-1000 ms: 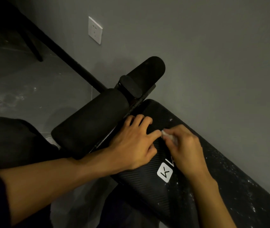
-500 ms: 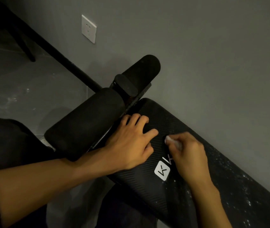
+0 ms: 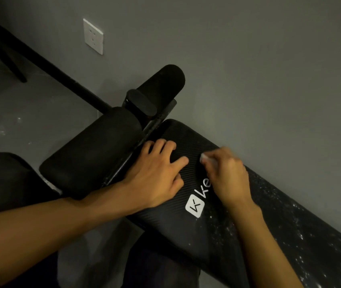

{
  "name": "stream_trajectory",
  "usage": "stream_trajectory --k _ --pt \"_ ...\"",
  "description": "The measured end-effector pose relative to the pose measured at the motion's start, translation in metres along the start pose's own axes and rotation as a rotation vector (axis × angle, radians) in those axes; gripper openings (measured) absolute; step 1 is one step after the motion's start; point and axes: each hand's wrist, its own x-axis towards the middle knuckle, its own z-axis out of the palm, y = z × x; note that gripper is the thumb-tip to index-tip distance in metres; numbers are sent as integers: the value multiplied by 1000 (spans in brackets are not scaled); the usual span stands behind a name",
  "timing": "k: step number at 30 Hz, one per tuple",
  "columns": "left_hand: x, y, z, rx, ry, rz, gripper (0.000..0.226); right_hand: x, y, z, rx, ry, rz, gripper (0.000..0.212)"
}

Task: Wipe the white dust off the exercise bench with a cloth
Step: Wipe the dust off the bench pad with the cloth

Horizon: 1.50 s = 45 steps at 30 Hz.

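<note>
Left hand [image 3: 161, 173] lies flat with fingers spread on the black bench [image 3: 186, 231], gripping nothing. Just to its right, the right hand [image 3: 227, 179] pinches a small white cloth [image 3: 205, 158] against the pad. White dust [image 3: 302, 229] speckles the bench behind the right wrist.

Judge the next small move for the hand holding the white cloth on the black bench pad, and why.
Probably draw the right hand and its small white cloth down the black ribbed bench pad, past the white logo, toward the white dust specks. The pad near the cloth looks clean; the specks lie thick farther down. The left hand rests on the pad.
</note>
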Motion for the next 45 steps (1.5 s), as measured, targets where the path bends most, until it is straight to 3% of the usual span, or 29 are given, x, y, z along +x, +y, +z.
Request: stream_trajectory --k 3,9,15,21,27,33,36,41,45 --pt "-1 1 -2 6 -4 -10 43 27 1 3 -5 40 52 22" --pt "-2 0 1 -4 21 -9 44 -17 -15 1 36 -38 -145 18" --pt "-2 0 -1 -7 -7 -12 44 52 -6 9 -36 43 29 22" --pt "-3 0 -1 -9 2 -15 44 -4 -16 5 115 -107 -156 21" --pt "-3 2 -2 5 -5 -8 43 51 -11 11 12 56 124 23" --pt "-7 -3 0 -39 3 4 47 -49 -32 3 164 -99 -110 16" --pt "-6 -3 -1 -39 -6 10 46 -97 -39 2 220 -92 -76 16" --pt "-4 1 -3 20 -34 3 48 -74 -26 0 111 15 55 21" --pt "-4 3 -3 51 -34 10 48 -95 -29 -3 184 -94 3 16"
